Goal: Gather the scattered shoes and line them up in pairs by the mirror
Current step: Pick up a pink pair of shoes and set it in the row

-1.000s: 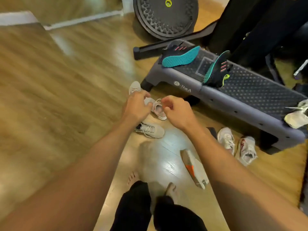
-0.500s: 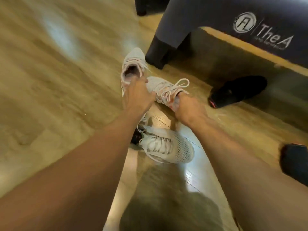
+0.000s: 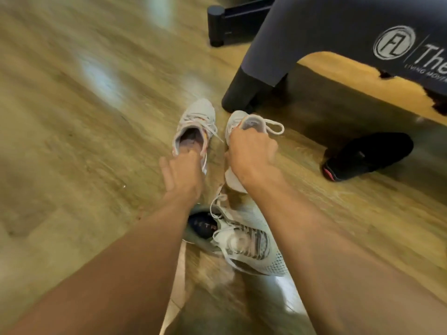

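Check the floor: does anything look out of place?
Yes. A black shoe lies alone by the bench, no mate in view; a white mesh sneaker lies askew nearby, laces trailing.

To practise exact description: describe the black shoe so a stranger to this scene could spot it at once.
Find the grey step bench at the upper right. On the floor below its arch lies the black shoe. It is the only dark shoe, red-trimmed at one end; the others are pale.

- On the step bench (image 3: 314,32) before me: round "FL" logo, "The…" cut off, "LIVING MOV…" beneath.
- Insole of the grey sneaker (image 3: 244,243): letters "ETR", rest unreadable.
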Demonstrator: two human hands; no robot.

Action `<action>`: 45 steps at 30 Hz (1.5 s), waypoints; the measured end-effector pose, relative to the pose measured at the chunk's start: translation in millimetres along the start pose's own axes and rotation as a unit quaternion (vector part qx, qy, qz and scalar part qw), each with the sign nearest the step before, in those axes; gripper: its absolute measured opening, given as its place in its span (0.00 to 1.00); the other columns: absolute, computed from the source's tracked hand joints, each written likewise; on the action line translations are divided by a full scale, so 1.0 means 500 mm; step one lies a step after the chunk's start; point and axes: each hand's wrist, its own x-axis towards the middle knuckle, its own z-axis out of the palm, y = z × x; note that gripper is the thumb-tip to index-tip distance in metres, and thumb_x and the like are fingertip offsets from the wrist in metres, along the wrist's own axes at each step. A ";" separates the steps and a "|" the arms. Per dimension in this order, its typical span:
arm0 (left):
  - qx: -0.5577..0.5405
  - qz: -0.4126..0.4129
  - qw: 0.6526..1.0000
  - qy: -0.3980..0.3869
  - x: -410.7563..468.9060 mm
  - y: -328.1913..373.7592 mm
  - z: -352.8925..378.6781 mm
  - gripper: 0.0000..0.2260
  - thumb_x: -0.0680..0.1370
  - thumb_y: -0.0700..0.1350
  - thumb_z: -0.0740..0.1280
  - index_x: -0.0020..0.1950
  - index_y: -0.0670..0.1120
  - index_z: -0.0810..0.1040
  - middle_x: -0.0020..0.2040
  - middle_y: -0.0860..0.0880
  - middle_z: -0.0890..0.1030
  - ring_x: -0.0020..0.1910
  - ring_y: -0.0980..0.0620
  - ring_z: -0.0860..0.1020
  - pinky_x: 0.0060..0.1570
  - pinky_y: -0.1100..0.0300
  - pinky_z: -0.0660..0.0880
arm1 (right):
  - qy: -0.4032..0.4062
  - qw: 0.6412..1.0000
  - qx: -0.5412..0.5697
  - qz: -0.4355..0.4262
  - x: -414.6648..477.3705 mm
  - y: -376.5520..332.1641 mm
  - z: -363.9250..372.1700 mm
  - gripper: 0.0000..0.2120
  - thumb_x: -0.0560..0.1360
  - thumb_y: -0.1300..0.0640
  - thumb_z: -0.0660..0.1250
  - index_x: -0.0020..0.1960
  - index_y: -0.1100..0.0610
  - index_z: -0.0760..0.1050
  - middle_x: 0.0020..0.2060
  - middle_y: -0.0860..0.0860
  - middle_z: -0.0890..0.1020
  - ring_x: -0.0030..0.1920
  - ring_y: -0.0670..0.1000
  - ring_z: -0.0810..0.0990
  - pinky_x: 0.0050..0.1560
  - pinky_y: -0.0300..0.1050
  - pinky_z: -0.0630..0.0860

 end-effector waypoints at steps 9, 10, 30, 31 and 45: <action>-0.033 0.080 0.995 -0.042 -0.015 -0.047 0.002 0.10 0.77 0.50 0.64 0.56 0.46 0.74 0.54 0.42 0.80 0.51 0.38 0.80 0.45 0.51 0.74 | -0.144 0.986 0.069 -0.057 -0.039 -0.028 0.086 0.16 0.75 0.54 0.65 0.62 0.55 0.70 0.56 0.56 0.79 0.55 0.61 0.79 0.49 0.52 0.72; -0.027 0.096 0.994 -0.039 -0.023 -0.051 0.002 0.10 0.77 0.50 0.63 0.54 0.47 0.74 0.52 0.42 0.80 0.50 0.38 0.80 0.44 0.52 0.74 | -0.114 0.989 0.068 -0.063 -0.040 -0.033 0.089 0.16 0.75 0.57 0.64 0.62 0.56 0.70 0.55 0.57 0.79 0.54 0.61 0.79 0.50 0.54 0.74; -0.092 0.030 0.988 -0.122 -0.079 -0.002 -0.479 0.08 0.72 0.48 0.64 0.35 0.49 0.69 0.33 0.48 0.68 0.38 0.43 0.70 0.37 0.55 0.66 | -0.123 0.982 0.053 -0.133 -0.112 -0.104 -0.378 0.04 0.71 0.56 0.66 0.43 0.55 0.72 0.40 0.54 0.76 0.38 0.55 0.73 0.32 0.43 0.67; -0.099 0.024 0.986 -0.135 -0.091 -0.007 -0.556 0.09 0.71 0.47 0.65 0.34 0.49 0.68 0.32 0.49 0.67 0.38 0.43 0.71 0.37 0.56 0.66 | -0.137 0.979 0.052 -0.141 -0.127 -0.123 -0.446 0.04 0.71 0.56 0.67 0.43 0.55 0.72 0.41 0.54 0.77 0.40 0.56 0.74 0.35 0.45 0.70; -0.144 -0.057 0.982 -0.106 -0.379 -0.059 -1.610 0.09 0.66 0.43 0.69 0.28 0.46 0.72 0.28 0.49 0.74 0.28 0.49 0.73 0.26 0.61 0.63 | -0.144 0.946 0.048 -0.287 -0.443 -0.395 -1.426 0.10 0.72 0.54 0.65 0.35 0.54 0.68 0.30 0.49 0.70 0.35 0.53 0.71 0.29 0.42 0.62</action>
